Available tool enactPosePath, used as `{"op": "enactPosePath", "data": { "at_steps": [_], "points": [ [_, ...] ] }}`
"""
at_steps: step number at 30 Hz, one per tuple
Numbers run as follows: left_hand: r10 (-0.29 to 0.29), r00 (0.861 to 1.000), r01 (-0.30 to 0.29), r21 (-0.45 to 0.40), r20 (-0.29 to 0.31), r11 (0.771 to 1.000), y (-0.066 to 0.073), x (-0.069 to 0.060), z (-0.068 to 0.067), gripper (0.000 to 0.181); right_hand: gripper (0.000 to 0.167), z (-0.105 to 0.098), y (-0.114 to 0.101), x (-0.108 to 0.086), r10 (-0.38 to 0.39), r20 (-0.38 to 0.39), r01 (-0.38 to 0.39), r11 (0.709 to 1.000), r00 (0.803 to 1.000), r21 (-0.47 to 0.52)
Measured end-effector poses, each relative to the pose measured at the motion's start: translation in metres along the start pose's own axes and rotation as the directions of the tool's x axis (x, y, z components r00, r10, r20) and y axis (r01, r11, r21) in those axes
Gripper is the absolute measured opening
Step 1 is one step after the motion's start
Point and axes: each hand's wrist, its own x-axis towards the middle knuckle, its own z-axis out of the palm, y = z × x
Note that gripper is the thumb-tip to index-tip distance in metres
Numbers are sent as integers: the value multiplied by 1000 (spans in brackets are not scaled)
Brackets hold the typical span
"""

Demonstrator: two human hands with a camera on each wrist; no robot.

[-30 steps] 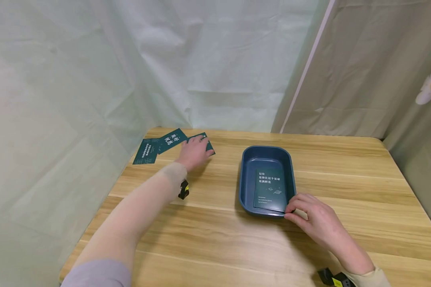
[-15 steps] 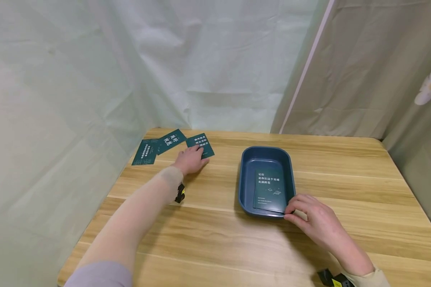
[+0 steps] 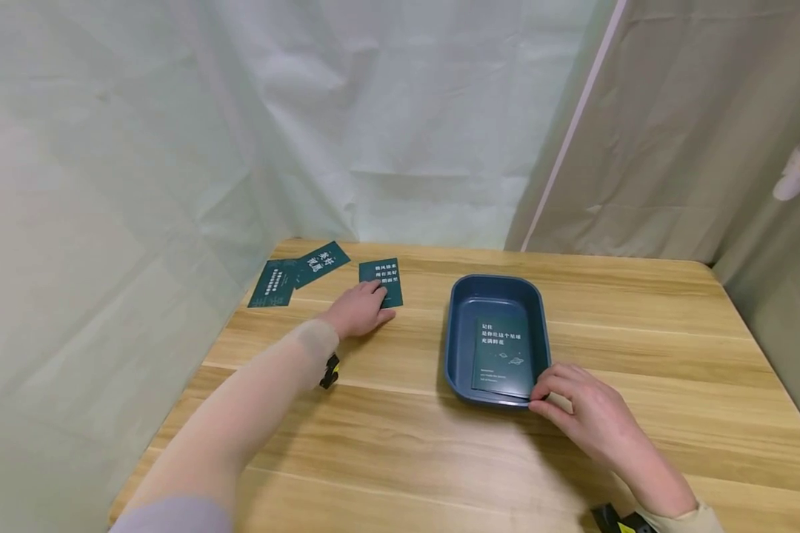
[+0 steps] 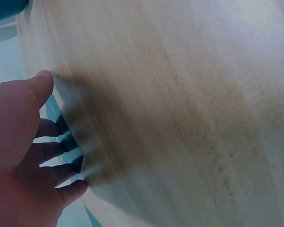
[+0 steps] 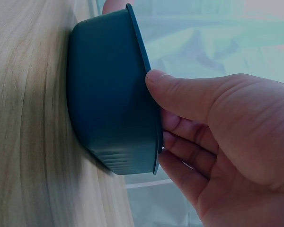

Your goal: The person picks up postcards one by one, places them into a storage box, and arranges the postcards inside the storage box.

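Note:
My left hand [image 3: 358, 309] rests its fingertips on a dark green printed card [image 3: 385, 268] lying flat on the table. In the left wrist view the thumb stands apart from the fingers [image 4: 52, 151], which reach down onto the card. With thumb and fingers, my right hand [image 3: 587, 407] pinches the near right corner of the rim of a blue rectangular plastic tub [image 3: 452, 318]. Inside the tub lies another dark green card [image 3: 503, 354] with white writing. The right wrist view shows the thumb on the tub's rim; its inside is hidden there.
Two more green cards, a slanted one [image 3: 321, 264] and one at the table's left edge [image 3: 272, 283], overlap slightly left of my left hand. A wooden table [image 3: 387, 459] bears everything. Pale curtains [image 3: 407, 133] hang behind and at both sides.
My left hand has drawn back toward me from over the nearest card, uncovering its print. That card has turned straighter and slid slightly nearer. My right hand and the tub have stayed put.

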Motion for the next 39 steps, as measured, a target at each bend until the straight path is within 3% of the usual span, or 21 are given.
{"op": "enactPosePath", "data": {
  "at_steps": [10,16,19,24,31,35,39],
  "points": [
    [93,995,-93,2,42,996,5,-15,-1,75,16,-1,-1,1,5,4,-5,1000,1000,-1],
    [171,985,-171,36,-2,985,14,-28,0,63,14,-3,-1,2,15,6,-14,1000,1000,-5],
    [172,984,-171,30,-38,985,18,-33,3,58,18,-1,-2,2,12,3,-12,1000,1000,-5],
    [65,993,-69,-40,-96,997,21,-31,7,58,27,0,-3,2,10,-8,-10,1000,1000,-8],
    [-93,983,83,-68,-156,994,23,-11,7,57,33,0,-3,1,20,-18,-20,1000,1000,-11],
    [-177,976,171,-55,-130,984,25,-2,2,63,35,1,-2,1,21,-25,-22,1000,999,-11],
    [-235,970,230,-72,-65,971,26,2,-6,71,27,1,-2,1,16,-17,-17,1000,1000,-6]
  ]
}}
